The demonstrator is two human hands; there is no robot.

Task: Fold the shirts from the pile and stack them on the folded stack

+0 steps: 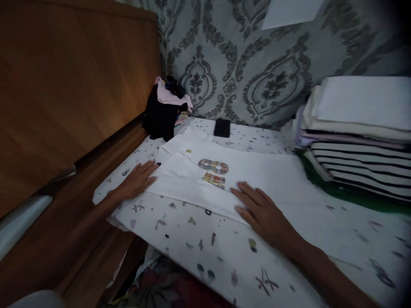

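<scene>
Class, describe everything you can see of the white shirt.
The white shirt looks like thin cloth. It lies flat on the patterned cover, its near side folded inward beside a plaid print. A small yellowish mark sits nearby. The left hand touches its left end; the right hand lies on its near edge.

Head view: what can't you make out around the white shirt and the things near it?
- White shirt, head view: part of the print is hidden by a fold; the right hand covers cloth beneath it.
- Folded stack, head view: cut off by the right edge.
- Black object, head view: too dark to identify.
- Wall sheet, head view: cut off by the top edge.
</scene>
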